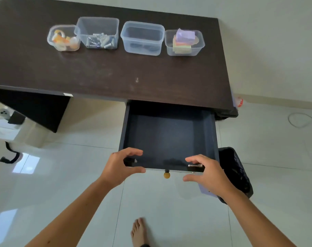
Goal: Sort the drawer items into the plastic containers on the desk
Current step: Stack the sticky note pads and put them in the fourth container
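Drawer (169,134) is pulled out from under the right part of the dark desk (116,73), dark bottom w/ nothing on it that I can see. Little round yellowish knob (166,175) sticks out of the near front edge, roughly in the middle.

Both hands are at that front edge. Left hand (120,167) is at the near-left corner, fingers curled over the top of the front panel and thumb under it, so it looks like it's gripping the corner. Right hand (207,175) is at the near-right corner, fingers spread and relaxed, half-wide w/ thumb lower down; can't tell if it's actually touching the panel.

Far side of the desk has 4 clear plastic containers in a row. Left to right: small one (63,37) w/ orange/white bits, taller one (98,32) w/ what look like batteries, rounded one (142,38) w/ some dark stuff at the bottom (too blurry to ID), and a low one (184,42) w/ stacked colored note pads, purple on top.

Black bin (235,173) w/ a bag liner sits on the floor just right of the drawer. Bare foot (139,232) on the white tile at the near edge.
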{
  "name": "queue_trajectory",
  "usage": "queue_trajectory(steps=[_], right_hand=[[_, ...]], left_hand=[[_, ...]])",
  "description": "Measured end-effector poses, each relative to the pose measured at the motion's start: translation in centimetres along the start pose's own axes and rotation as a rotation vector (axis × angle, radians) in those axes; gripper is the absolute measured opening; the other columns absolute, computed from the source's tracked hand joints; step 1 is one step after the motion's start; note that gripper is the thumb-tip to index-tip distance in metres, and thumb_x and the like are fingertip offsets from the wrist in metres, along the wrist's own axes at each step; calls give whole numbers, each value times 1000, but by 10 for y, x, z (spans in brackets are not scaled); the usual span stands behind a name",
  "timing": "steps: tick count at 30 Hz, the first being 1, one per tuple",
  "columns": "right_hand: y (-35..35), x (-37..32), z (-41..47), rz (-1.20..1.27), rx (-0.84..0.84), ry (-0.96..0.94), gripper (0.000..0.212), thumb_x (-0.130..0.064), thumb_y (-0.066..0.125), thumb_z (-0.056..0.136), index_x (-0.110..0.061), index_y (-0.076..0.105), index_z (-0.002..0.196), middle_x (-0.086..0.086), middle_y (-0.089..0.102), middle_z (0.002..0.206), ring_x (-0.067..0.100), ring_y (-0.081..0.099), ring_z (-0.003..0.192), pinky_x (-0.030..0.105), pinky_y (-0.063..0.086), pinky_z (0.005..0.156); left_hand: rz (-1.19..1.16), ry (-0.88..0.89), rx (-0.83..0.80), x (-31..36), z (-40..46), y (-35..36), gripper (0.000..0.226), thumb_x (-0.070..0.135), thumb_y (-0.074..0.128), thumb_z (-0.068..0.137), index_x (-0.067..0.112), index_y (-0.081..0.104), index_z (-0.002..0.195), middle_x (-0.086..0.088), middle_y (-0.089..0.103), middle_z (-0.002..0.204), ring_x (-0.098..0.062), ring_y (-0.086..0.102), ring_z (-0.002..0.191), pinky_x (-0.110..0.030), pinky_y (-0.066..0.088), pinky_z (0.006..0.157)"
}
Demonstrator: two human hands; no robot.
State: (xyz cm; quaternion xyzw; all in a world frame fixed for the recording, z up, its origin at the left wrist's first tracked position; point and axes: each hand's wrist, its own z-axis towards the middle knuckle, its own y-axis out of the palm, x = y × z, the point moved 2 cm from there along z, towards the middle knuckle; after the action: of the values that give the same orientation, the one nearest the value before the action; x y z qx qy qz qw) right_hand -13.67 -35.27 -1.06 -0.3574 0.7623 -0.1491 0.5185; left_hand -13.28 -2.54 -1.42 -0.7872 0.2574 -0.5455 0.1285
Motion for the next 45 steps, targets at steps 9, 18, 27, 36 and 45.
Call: queue_trajectory(steps=[9,18,27,36,45], right_hand=[[8,15,3,-51,157,-171,30,-18,92,79,-26,80,105,-20,72,98,-1,69,97,22,55,89],[7,13,10,-55,196,-227,30,-18,94,78,-23,81,104,-18,74,98,2,71,94,24,57,88],[-23,-8,66,-77,289,-238,30,-15,90,82,-20,81,110,-14,73,100,-3,67,93,13,53,86],[-37,-22,114,-292,620,-369,60,-23,98,70,-16,73,124,0,58,123,24,54,115,35,49,101],[-68,-11,144,-394,562,-447,113,-57,95,64,-7,49,154,3,46,162,22,35,156,46,27,129]], left_hand=[[132,86,93,-8,-1,7,26,24,95,74,29,79,94,13,77,94,-6,72,88,-8,51,76],[177,143,101,-5,6,-1,24,25,93,77,27,82,98,14,77,96,-3,73,89,-5,52,76],[69,181,204,18,66,-15,22,21,93,77,24,84,97,18,76,91,7,68,90,-3,50,75],[333,494,412,35,125,-31,77,28,99,67,11,66,135,-2,63,137,-19,55,132,-42,52,109],[511,675,373,27,167,-57,116,68,90,59,5,53,150,-6,54,156,-25,44,151,-40,20,132]])
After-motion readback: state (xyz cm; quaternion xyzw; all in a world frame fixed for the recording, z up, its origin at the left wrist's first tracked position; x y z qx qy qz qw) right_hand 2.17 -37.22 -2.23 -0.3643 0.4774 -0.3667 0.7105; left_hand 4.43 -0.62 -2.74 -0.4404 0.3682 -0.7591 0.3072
